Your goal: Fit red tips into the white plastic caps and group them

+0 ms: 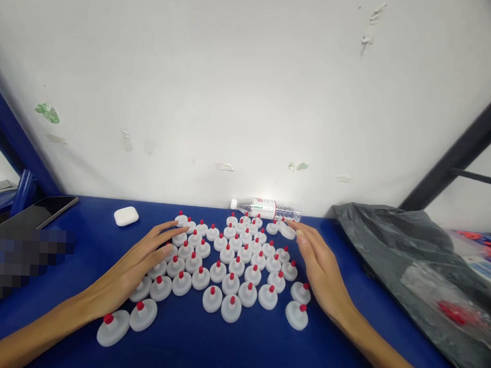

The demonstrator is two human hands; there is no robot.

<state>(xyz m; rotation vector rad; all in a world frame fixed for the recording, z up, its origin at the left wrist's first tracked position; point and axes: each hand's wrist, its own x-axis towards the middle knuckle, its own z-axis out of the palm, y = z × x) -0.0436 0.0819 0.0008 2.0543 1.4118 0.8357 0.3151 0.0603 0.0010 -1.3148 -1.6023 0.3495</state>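
Many round white nozzle caps with red tips stand in a spread-out group on the blue tabletop. On the group's left side, my left hand lies with its fingers stretched over the caps, partly covering several of them. My right hand is at the right edge, fingers extended and fingertips against a tilted white cap near the back. Neither hand is wrapped round anything. Two caps at the front left stand close beside my left wrist.
A clear plastic bottle with a white cap lies along the wall. Back left are a white earphone case and a dark phone. A grey plastic bag with a clear packet of red pieces covers the right side.
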